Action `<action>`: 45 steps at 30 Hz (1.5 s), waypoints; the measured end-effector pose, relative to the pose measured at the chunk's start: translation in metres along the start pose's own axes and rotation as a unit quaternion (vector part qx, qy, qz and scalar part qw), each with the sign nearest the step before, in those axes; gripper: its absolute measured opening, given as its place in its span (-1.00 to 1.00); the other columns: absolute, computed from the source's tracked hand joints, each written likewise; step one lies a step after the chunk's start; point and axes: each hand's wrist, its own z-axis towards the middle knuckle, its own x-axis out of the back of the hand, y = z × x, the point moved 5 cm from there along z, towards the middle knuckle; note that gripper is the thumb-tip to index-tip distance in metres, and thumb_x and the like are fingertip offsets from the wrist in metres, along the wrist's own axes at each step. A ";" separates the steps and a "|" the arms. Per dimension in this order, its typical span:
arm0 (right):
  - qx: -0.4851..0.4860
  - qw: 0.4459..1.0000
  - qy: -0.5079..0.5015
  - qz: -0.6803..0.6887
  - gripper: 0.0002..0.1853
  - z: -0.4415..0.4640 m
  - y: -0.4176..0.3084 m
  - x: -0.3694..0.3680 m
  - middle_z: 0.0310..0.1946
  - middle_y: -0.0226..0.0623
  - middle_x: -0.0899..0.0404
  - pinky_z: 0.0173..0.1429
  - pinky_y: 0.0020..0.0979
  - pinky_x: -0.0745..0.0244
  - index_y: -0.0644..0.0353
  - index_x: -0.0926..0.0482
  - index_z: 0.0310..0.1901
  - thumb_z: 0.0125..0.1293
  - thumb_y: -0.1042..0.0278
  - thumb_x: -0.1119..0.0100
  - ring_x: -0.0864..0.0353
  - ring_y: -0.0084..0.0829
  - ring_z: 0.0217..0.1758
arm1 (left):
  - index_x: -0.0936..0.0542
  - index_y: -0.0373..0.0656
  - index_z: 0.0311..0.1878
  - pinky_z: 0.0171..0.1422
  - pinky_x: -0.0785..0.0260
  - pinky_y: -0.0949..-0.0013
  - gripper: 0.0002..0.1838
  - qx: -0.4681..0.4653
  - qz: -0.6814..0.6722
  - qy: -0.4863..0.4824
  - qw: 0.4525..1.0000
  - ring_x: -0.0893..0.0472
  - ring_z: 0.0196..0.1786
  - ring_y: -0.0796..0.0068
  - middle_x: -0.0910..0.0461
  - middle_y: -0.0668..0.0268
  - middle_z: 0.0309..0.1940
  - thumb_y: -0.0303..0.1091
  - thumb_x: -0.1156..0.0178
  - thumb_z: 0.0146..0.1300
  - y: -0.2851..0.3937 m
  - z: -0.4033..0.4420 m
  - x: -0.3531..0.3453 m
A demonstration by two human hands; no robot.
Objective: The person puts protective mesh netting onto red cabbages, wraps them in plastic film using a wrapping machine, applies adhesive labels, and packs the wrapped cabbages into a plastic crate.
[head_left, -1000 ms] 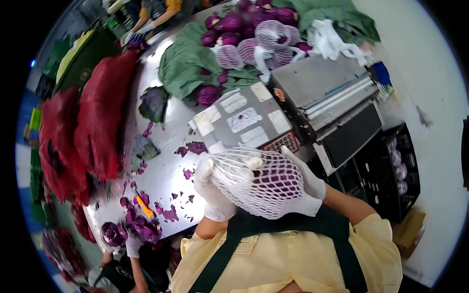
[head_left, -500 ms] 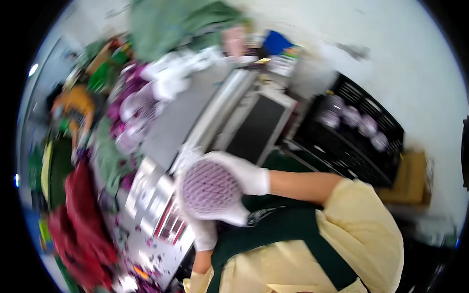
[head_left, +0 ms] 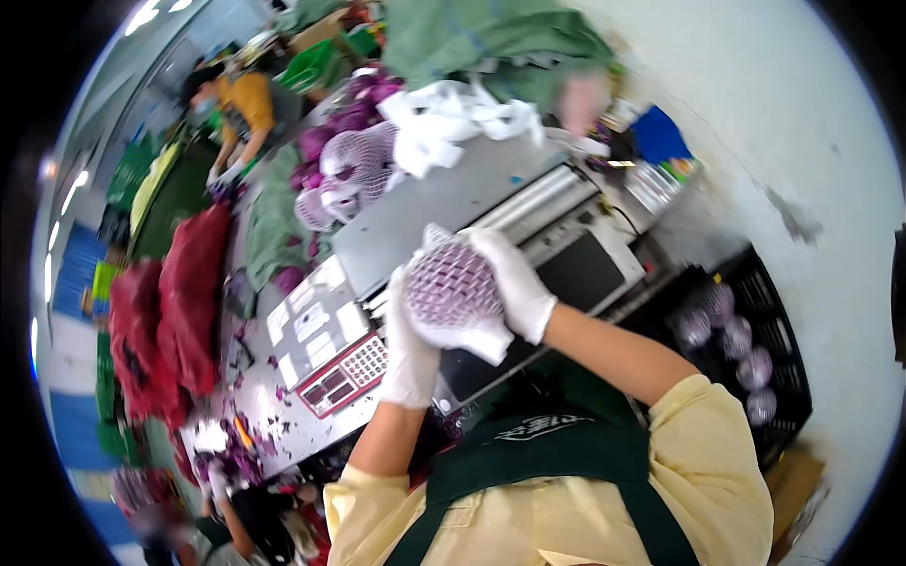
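Between my two white-gloved hands is a purple cabbage [head_left: 455,285] in a white foam net, its loose net ends sticking out at top and bottom. My left hand [head_left: 411,354] presses on its left side, and my right hand [head_left: 511,281] cups its right side. The cabbage is held above the front of a film-wrapping machine [head_left: 415,203] with a flat metal top and a dark plate [head_left: 580,271]. Left of my left hand is a label scale [head_left: 344,375] with a red-framed keypad.
Netted cabbages [head_left: 354,156] and white foam nets [head_left: 458,118] lie behind the machine. A black crate [head_left: 788,363] at right holds several wrapped cabbages [head_left: 755,368]. Red sacks [head_left: 193,297] stand at left. One co-worker [head_left: 247,104] bends at the far left; another person [head_left: 226,519] works at lower left.
The view has turned, shifting the surroundings rightward. Both hands have moved the netted cabbage away from my apron. It stays held between them.
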 end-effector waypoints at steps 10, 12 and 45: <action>-0.198 0.957 -0.097 -0.187 -0.63 0.194 0.032 0.015 -0.13 -0.35 -0.67 -0.01 -0.50 -0.57 0.26 -0.57 0.04 0.45 0.13 0.03 -0.66 -0.54 -0.14 | -0.43 -0.13 0.23 0.07 -0.48 0.27 -0.48 -0.011 0.083 0.079 0.993 -0.59 -0.01 0.44 -0.57 0.28 0.04 0.07 -0.02 0.41 0.040 0.135 0.031; -0.192 0.942 -0.143 -0.234 -0.60 0.207 0.033 0.001 0.00 -0.35 -0.62 0.12 -0.52 -0.48 0.27 -0.53 0.13 0.45 0.15 -0.01 -0.59 -0.58 0.01 | -0.42 -0.15 0.24 0.13 -0.43 0.33 -0.48 -0.019 0.097 0.080 0.992 -0.55 0.03 0.47 -0.56 0.28 0.03 0.05 -0.04 0.42 0.044 0.145 0.035; -0.053 0.766 -0.276 -0.577 -0.71 0.234 -0.160 0.039 -0.35 -0.47 -0.62 -0.22 -0.55 -0.48 0.16 -0.65 -0.06 0.43 0.18 -0.01 -0.57 -0.68 -0.32 | -0.48 -0.27 0.23 0.36 -0.24 0.42 -0.57 -0.232 0.361 0.121 0.895 -0.46 0.22 0.48 -0.54 0.24 0.15 -0.16 -0.06 0.47 0.053 0.151 0.030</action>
